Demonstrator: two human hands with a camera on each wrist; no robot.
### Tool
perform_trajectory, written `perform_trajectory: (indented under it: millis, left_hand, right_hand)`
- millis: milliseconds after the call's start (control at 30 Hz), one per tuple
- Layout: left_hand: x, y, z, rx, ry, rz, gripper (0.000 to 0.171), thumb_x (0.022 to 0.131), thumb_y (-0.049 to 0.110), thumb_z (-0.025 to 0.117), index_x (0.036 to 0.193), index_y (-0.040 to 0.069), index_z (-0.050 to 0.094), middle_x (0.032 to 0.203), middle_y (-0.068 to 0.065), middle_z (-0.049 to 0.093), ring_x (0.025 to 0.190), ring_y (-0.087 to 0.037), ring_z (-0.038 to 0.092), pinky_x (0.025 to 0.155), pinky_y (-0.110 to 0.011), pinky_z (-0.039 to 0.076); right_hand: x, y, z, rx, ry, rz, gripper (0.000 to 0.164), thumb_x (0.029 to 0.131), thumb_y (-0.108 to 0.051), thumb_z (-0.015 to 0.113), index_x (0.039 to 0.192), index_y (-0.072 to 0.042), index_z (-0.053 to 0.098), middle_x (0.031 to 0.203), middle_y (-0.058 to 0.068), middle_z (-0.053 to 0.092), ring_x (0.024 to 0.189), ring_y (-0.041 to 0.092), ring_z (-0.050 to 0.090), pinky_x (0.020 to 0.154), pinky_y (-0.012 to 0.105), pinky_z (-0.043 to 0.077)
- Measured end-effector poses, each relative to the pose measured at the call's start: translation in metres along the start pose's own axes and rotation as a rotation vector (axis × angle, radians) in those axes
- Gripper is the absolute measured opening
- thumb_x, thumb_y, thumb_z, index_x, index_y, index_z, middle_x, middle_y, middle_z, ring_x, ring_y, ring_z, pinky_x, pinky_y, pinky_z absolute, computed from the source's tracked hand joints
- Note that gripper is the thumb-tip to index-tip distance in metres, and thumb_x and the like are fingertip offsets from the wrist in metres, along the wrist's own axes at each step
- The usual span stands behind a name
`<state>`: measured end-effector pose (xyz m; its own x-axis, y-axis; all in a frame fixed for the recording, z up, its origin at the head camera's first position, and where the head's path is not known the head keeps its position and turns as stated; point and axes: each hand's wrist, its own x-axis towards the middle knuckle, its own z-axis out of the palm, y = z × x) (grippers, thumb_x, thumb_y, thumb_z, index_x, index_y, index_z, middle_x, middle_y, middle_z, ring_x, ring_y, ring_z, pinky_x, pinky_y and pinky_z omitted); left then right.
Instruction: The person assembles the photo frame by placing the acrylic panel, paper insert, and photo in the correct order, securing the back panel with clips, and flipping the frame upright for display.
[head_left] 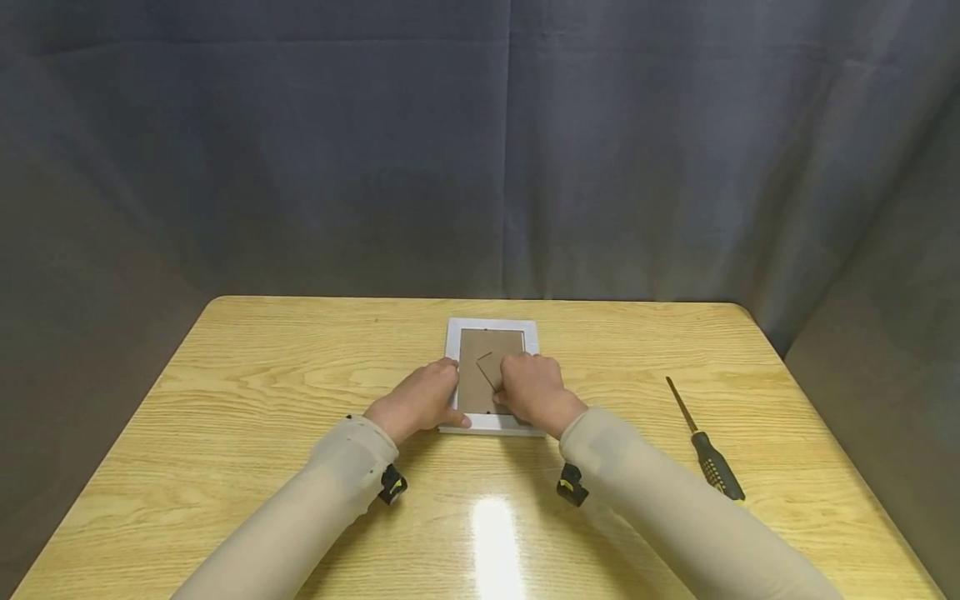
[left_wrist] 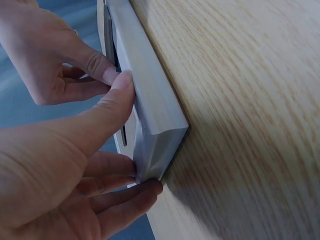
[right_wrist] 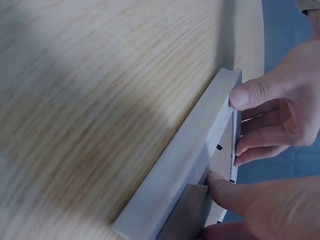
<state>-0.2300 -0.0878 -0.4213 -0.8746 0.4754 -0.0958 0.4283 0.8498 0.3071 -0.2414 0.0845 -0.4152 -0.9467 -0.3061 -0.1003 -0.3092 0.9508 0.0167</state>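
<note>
A white picture frame (head_left: pixel 491 324) lies face down on the table, its brown backing board (head_left: pixel 474 343) upward. My left hand (head_left: pixel 422 398) grips the near left corner: the thumb presses on the near rim and the fingers wrap the left side, as the left wrist view shows. Over the right half of the backing is my right hand (head_left: pixel 534 390), its fingers curled. Its thumb and finger pinch a flat grey-brown stand flap (right_wrist: pixel 186 212), whose dark edge runs slantwise on the board. The hand hides most of the flap.
A screwdriver (head_left: pixel 712 462) with a black and yellow handle lies on the wooden table (head_left: pixel 300 350) to the right, blade pointing away. Behind the table's far edge hangs a grey curtain (head_left: pixel 360 167), which also runs along both sides.
</note>
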Motion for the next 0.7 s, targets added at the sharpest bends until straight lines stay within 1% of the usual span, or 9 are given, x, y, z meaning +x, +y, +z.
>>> perform_trajectory:
  millis: [233, 467, 533, 633, 700]
  left_hand:
    - [-0.0001, 0.0011, -0.0007, -0.017, -0.007, -0.008, 0.055, 0.069, 0.036, 0.079, 0.106, -0.001, 0.061, 0.111, -0.012, 0.059, 0.082, -0.017, 0.053, 0.080, -0.032, 0.048]
    - [-0.0003, -0.0004, 0.0004, -0.023, 0.001, -0.008, 0.057, 0.068, 0.037, 0.079, 0.106, -0.001, 0.061, 0.106, -0.009, 0.058, 0.081, -0.017, 0.053, 0.079, -0.032, 0.048]
    - [-0.0001, -0.0010, 0.0006, -0.017, 0.000, -0.013, 0.058, 0.068, 0.038, 0.079, 0.107, -0.001, 0.061, 0.110, -0.010, 0.058, 0.083, -0.018, 0.054, 0.082, -0.032, 0.048]
    - [0.0004, -0.0013, 0.0011, -0.005, 0.001, -0.013, 0.059, 0.068, 0.039, 0.079, 0.108, -0.001, 0.062, 0.121, -0.016, 0.057, 0.093, -0.022, 0.058, 0.088, -0.034, 0.048]
    - [0.0007, -0.0011, 0.0012, 0.001, 0.003, -0.009, 0.059, 0.068, 0.039, 0.078, 0.108, -0.002, 0.062, 0.126, -0.019, 0.055, 0.096, -0.024, 0.058, 0.090, -0.035, 0.047]
  right_hand:
    - [-0.0010, 0.0049, 0.0030, 0.047, 0.011, 0.006, 0.034, 0.081, -0.043, 0.068, 0.064, -0.016, 0.055, 0.068, 0.002, 0.057, 0.063, 0.015, 0.054, 0.052, 0.037, 0.048]
    - [0.0000, 0.0055, 0.0033, 0.062, 0.011, 0.005, 0.034, 0.080, -0.044, 0.068, 0.065, -0.017, 0.056, 0.067, 0.001, 0.057, 0.063, 0.015, 0.054, 0.053, 0.037, 0.047]
    - [-0.0001, 0.0054, 0.0025, 0.065, 0.002, 0.007, 0.035, 0.081, -0.045, 0.067, 0.063, -0.016, 0.056, 0.067, 0.001, 0.056, 0.063, 0.016, 0.054, 0.052, 0.037, 0.047]
    - [-0.0005, 0.0059, 0.0014, 0.068, -0.012, 0.014, 0.036, 0.081, -0.045, 0.066, 0.061, -0.017, 0.055, 0.067, 0.001, 0.055, 0.062, 0.016, 0.053, 0.051, 0.037, 0.046]
    - [-0.0006, 0.0065, 0.0010, 0.070, -0.014, 0.017, 0.037, 0.081, -0.045, 0.067, 0.061, -0.017, 0.055, 0.066, 0.001, 0.055, 0.061, 0.016, 0.052, 0.050, 0.037, 0.046]
